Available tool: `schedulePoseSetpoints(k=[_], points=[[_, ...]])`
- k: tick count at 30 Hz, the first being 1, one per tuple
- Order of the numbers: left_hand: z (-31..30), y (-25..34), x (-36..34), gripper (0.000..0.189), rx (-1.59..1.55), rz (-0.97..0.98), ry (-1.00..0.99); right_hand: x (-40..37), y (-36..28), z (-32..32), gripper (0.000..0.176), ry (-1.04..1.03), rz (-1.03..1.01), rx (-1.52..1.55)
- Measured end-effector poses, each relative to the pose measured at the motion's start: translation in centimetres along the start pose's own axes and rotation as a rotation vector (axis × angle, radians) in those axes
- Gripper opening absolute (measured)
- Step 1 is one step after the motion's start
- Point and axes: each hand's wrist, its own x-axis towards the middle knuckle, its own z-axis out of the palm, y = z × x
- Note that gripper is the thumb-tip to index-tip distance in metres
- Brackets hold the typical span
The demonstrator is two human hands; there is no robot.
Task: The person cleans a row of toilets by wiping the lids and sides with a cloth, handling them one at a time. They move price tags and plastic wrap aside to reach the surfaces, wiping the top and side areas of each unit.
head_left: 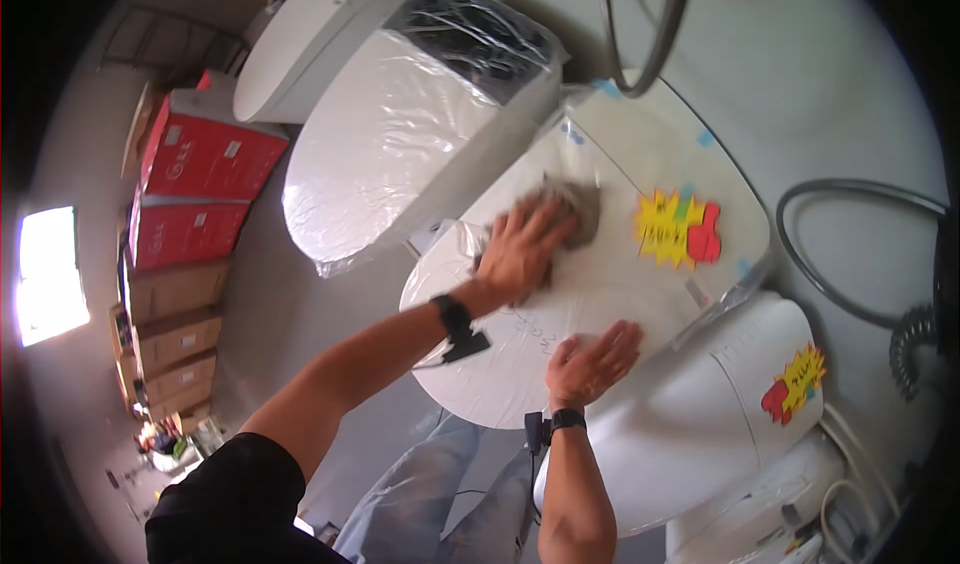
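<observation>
A white toilet (480, 364) with a smooth closed lid, partly covered in clear plastic film, lies in front of me. My left hand (515, 254) is on its top, fingers bent over a crumpled grey-brown cloth (580, 214) pressed against the surface. Lower and to the right, my right hand (595, 364) rests on the lid with fingers stretched out, holding nothing. Beyond the cloth, a yellow and red starburst sticker (665, 229) is on the toilet's rear part. Faint handwriting shows on the film between my hands.
A plastic-wrapped toilet (390, 144) stands at the left and a white one with a sticker (690, 404) at the right, both close by. Red boxes (205, 164) and brown cartons (180, 294) are stacked at far left. A grey hose (830, 264) loops at right.
</observation>
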Motion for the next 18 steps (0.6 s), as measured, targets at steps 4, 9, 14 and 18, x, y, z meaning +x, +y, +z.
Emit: schedulePoseSetpoints(k=[4, 9, 14, 18], points=[[-1.1, 0.4, -9.8, 0.072, 0.041, 0.044, -0.081, -0.9, 0.8, 1.3, 0.075, -0.032, 0.034, -0.047], [-2.3, 0.2, -14.1, 0.074, 0.033, 0.075, -0.055, -0.8, 0.8, 1.4, 0.059, 0.050, -0.034, -0.069], [-1.3, 0.2, -8.4, 0.068, 0.049, -0.010, -0.019, 0.0, -0.1, 0.2, 0.079, 0.055, -0.042, -0.074], [-0.9, -0.8, -0.1, 0.058, 0.065, 0.001, 0.085, -0.4, 0.1, 0.5, 0.088, 0.010, -0.058, -0.095]])
